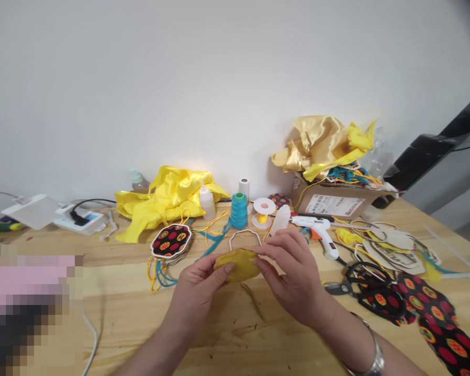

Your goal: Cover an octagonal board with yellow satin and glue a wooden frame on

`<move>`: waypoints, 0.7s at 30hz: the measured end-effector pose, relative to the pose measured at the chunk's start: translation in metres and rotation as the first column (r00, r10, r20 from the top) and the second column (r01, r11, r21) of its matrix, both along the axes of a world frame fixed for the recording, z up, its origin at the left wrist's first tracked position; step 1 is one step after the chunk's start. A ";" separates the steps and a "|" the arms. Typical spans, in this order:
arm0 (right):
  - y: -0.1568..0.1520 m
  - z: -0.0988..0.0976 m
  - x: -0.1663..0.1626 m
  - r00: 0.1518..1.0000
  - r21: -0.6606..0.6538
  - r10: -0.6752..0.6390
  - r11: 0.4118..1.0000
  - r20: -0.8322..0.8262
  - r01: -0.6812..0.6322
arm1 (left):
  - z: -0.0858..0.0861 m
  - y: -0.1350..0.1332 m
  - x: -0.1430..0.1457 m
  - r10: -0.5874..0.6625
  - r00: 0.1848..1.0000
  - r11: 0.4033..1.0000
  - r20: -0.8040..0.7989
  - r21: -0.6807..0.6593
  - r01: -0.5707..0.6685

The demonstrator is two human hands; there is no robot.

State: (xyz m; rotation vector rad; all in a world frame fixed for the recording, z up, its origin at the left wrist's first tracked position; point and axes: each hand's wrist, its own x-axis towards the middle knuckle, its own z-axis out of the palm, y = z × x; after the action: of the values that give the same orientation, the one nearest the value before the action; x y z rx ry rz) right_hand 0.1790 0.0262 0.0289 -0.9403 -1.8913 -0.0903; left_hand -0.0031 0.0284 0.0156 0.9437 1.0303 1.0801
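A small yellow fabric-covered piece (238, 265) is held up above the table between both hands. My left hand (203, 284) grips its left side, thumb on the near face and fingers behind. At its right edge, my right hand (292, 274) pinches with thumb and fingertips. Just beyond the piece lies a white scalloped frame (245, 237), partly hidden. On the wood below is a thin yellowish strip (253, 303). To the left rests a scalloped patterned panel (171, 241) with blue and yellow cords.
Behind stand a teal thread cone (239, 211), a ribbon spool (263, 209) and a glue bottle (207, 201). Yellow satin (164, 196) lies back left. At right are a glue gun (317, 230), black scissors (370, 292), patterned fabric (426, 300) and a cardboard box (329, 198).
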 end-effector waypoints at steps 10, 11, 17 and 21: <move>-0.002 0.001 0.000 0.996 0.052 -0.015 0.999 0.088 0.011 | 0.003 -0.001 0.001 -0.004 0.999 1.000 -0.032 -0.006 0.004; -0.002 0.001 0.000 0.995 0.065 -0.019 0.998 0.098 0.013 | 0.003 -0.001 0.001 -0.006 1.000 1.000 -0.028 -0.009 0.005; -0.003 -0.001 -0.003 0.986 0.080 -0.019 0.997 0.166 0.006 | 0.003 -0.001 0.001 -0.009 1.000 1.000 -0.021 -0.012 0.008; -0.003 -0.002 -0.003 0.980 0.077 -0.008 0.997 0.199 -0.008 | 0.006 -0.001 0.002 -0.022 1.000 1.000 0.020 -0.018 0.022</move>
State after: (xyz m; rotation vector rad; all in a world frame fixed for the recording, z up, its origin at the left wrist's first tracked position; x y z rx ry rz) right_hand 0.1757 0.0234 0.0271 -0.9061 -2.0557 -0.2642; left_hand -0.0015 0.0277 0.0215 0.9265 1.0100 1.0581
